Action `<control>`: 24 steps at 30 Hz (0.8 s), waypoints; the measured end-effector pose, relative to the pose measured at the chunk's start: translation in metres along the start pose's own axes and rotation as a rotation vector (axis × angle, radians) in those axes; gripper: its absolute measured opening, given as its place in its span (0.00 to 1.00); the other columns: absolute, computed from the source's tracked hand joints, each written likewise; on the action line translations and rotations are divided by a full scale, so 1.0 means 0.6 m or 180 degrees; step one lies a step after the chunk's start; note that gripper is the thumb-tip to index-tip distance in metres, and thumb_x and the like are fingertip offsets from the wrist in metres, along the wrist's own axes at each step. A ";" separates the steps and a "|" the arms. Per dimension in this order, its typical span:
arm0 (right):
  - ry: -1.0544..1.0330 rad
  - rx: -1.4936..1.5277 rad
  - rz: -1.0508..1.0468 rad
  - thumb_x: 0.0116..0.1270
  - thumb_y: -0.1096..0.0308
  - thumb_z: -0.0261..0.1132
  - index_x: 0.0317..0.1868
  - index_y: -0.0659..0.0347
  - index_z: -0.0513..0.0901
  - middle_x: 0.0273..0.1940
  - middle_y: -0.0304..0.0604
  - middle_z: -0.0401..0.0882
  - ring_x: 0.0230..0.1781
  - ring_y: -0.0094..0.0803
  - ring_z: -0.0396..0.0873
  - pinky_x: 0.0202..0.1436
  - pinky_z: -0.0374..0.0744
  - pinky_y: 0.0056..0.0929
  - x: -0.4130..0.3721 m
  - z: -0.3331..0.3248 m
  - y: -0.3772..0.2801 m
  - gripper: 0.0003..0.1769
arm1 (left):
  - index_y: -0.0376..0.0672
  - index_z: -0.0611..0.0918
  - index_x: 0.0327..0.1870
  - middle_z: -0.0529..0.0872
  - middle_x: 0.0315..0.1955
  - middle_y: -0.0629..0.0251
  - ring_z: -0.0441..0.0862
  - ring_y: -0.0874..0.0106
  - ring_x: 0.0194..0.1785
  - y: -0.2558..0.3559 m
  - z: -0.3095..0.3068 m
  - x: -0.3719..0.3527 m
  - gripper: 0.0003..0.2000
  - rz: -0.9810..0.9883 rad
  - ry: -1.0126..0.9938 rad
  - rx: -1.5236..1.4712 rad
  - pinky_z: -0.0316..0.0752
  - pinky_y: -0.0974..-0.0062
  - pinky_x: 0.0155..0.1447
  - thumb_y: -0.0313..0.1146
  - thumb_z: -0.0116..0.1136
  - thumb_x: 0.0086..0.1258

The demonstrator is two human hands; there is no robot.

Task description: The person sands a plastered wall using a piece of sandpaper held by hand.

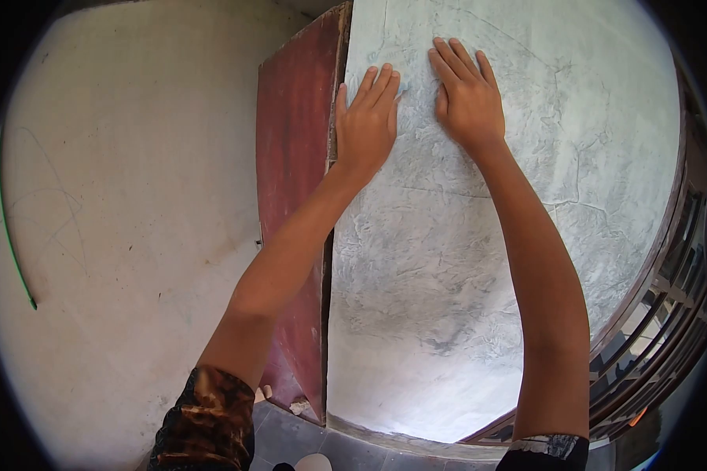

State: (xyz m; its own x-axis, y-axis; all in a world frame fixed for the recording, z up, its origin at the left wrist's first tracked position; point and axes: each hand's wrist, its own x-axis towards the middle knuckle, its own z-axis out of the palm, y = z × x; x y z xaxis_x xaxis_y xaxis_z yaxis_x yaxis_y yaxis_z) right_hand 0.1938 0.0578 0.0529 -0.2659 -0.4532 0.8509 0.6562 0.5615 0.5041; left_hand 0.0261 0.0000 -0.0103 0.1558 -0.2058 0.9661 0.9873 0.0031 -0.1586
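Note:
Both arms reach up and forward to a pale, rough, cracked wall [448,235]. My left hand [369,118] lies against the wall's left part, beside the edge of a dark red door panel [294,149], fingers stretched out and pointing up. To its right and a little higher, my right hand [470,98] rests on the same wall with its fingers spread. Neither hand holds anything. The two hands are apart from each other.
A beige wall [126,196] fills the left side, with a thin green strip [12,231] on it. At the right is a dark-framed window with bars [644,345]. Grey floor tiles [291,436] show at the bottom, with small pale pieces [299,407] by the door.

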 end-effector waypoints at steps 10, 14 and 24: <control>-0.0017 -0.0023 -0.0008 0.67 0.74 0.60 0.66 0.57 0.83 0.73 0.37 0.77 0.77 0.34 0.71 0.83 0.62 0.47 0.001 0.002 0.002 0.25 | 0.44 0.84 0.66 0.83 0.69 0.63 0.75 0.63 0.76 -0.002 0.007 -0.019 0.17 -0.0005 0.0077 -0.0037 0.65 0.40 0.76 0.33 0.55 0.81; -0.0026 -0.0047 0.0013 0.67 0.74 0.60 0.66 0.57 0.83 0.74 0.37 0.77 0.77 0.34 0.70 0.83 0.62 0.47 0.002 0.000 -0.001 0.26 | 0.44 0.83 0.66 0.82 0.70 0.63 0.75 0.62 0.76 -0.021 0.024 0.078 0.17 0.0087 0.0201 0.0025 0.64 0.39 0.75 0.33 0.56 0.80; 0.0004 -0.0080 -0.0017 0.67 0.74 0.60 0.66 0.56 0.83 0.73 0.37 0.77 0.77 0.34 0.70 0.83 0.62 0.48 0.002 0.002 0.002 0.26 | 0.44 0.85 0.64 0.84 0.68 0.63 0.77 0.62 0.74 0.015 0.018 0.017 0.16 -0.0042 0.0242 -0.0064 0.66 0.38 0.74 0.32 0.58 0.79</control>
State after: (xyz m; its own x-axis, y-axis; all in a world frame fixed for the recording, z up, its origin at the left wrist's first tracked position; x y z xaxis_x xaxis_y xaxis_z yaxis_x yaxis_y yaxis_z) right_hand 0.1935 0.0587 0.0549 -0.2684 -0.4570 0.8480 0.6724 0.5415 0.5047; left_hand 0.0369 0.0082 0.0003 0.1394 -0.2795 0.9500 0.9884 -0.0195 -0.1507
